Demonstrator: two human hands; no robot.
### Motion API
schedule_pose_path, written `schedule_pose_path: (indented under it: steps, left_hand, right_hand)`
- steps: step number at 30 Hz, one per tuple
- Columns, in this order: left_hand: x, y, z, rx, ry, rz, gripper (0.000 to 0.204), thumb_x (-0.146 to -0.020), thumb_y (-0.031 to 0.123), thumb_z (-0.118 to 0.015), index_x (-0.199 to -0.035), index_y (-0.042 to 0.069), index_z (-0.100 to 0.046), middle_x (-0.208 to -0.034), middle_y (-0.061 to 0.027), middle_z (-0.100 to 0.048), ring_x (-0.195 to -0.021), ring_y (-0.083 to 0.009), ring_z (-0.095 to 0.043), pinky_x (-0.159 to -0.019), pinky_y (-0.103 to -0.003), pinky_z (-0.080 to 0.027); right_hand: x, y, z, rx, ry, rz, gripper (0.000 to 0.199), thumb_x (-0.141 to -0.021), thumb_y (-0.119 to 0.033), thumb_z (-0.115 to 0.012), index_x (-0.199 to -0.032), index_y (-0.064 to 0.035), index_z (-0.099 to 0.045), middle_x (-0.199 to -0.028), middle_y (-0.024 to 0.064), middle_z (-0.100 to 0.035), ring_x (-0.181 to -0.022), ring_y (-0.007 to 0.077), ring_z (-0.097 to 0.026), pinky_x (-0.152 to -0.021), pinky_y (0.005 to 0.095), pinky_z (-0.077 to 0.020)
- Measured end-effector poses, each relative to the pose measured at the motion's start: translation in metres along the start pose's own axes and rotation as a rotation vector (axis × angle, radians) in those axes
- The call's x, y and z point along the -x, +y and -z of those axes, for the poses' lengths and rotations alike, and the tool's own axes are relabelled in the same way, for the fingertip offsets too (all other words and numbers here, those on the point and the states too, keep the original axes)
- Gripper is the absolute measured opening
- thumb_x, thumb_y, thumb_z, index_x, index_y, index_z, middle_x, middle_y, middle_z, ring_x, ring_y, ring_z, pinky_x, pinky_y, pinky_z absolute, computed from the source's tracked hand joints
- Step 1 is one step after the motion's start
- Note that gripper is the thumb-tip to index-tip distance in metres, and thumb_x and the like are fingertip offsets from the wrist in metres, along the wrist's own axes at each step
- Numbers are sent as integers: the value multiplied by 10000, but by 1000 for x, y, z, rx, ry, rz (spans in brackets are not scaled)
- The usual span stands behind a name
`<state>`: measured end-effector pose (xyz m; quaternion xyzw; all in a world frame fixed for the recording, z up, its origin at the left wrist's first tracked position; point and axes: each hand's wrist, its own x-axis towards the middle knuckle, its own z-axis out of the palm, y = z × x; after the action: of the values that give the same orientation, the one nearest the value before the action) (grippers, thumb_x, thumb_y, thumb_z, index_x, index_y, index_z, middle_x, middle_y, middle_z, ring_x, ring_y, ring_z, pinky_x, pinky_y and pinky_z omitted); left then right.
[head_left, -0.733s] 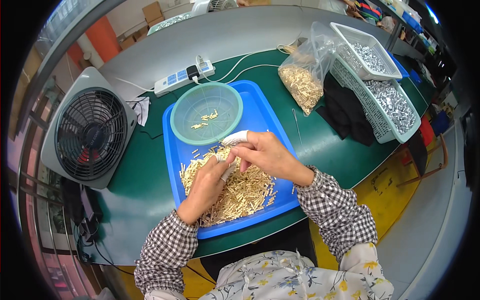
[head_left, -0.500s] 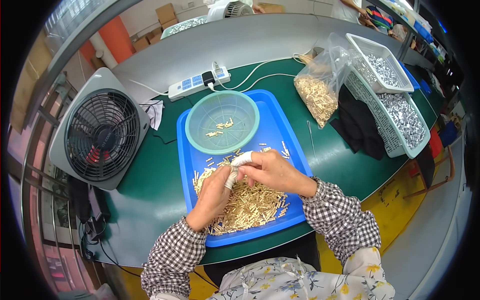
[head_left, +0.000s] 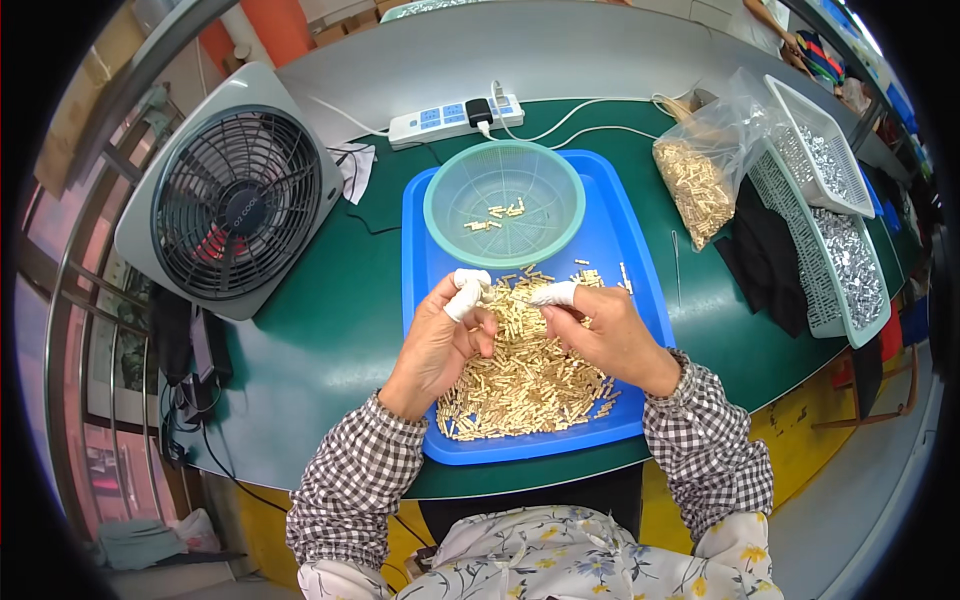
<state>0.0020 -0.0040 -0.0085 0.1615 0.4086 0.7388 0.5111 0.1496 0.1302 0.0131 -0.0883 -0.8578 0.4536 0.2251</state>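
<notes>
Many gold pieces [head_left: 530,385], below left hand [head_left: 435,342], below right hand [head_left: 618,338]

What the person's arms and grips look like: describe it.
Two black-and-white checked sleeves, gathered at their ends. Beyond the right one, white cloth with yellow flowers shows. The left grip has white wraps on two digits; the right grip has one on a finger.
</notes>
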Motion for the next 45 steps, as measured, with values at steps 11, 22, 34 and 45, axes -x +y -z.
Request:
schedule_pose_path:
  steps: [11, 22, 34, 45]
  left_hand:
    - [-1, -8, 10, 194, -41, 162, 175, -888, 133, -516, -999, -2, -524, -779, -74, -582, -615, -125, -586, -532, -213, -524]
    - [-3, -9, 11, 202, -83, 178, 187, -890, 108, -502, -1032, -14, -516, -775, -80, -595, -626, -138, -599, -544, -220, -528]
    - [4, -8, -7, -292, 24, -110, 149, -890, 92, -505, -981, -18, -547, -841, -84, -602, -700, -131, -602, -591, -239, -528]
    - [6, -2, -12, -221, -37, 55, 199, -868, 87, -539, -1030, -29, -537, -918, -115, -602, -760, -147, -614, -657, -251, -532]
  right_hand:
    - [6, -1, -11, 267, 77, 216, 96, -774, -43, -609, -851, 14, -617, -587, 130, -565, -459, 232, -553, -413, 318, -398]
    - [5, -2, -11, 232, 101, 160, 71, -775, -46, -609, -805, 18, -607, -582, 136, -561, -460, 235, -554, -414, 321, -397]
    - [8, 4, -12, 427, 65, 203, 74, -783, -41, -602, -762, 25, -576, -583, 132, -555, -459, 225, -542, -413, 323, -391]
    - [6, -4, -10, 19, -5, -5, 243, -853, -56, -533, -1073, 34, -481, -593, 59, -552, -465, 100, -521, -419, 242, -405]
